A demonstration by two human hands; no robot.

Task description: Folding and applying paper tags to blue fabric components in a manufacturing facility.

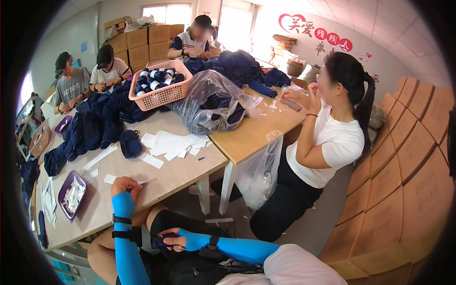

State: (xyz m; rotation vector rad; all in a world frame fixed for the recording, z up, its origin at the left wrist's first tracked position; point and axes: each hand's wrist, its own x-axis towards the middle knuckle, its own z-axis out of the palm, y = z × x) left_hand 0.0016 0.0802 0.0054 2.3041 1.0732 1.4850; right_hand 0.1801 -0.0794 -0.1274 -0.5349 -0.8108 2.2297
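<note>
My left hand [126, 187], in a blue sleeve, is at the near edge of the table with its fingers pinched together. A white paper strip [110, 179] shows on both sides of its fingers. Down at my lap, my right hand [175, 239] is closed around a small folded navy cloth bundle [159, 241]. A fan of white paper strips [173, 144] lies beyond my left hand, beside another navy bundle [130, 144]. To the left stands a purple basket [81, 183] with small white pieces in it.
A pink basket [164, 99] holds navy rolls with white bands, beside a clear plastic bag [199, 107]. Navy cloth [97, 116] is heaped along the table [187, 178]. A co-worker in a white shirt [332, 142] sits to the right, before stacked cartons [389, 199]. Several people work across.
</note>
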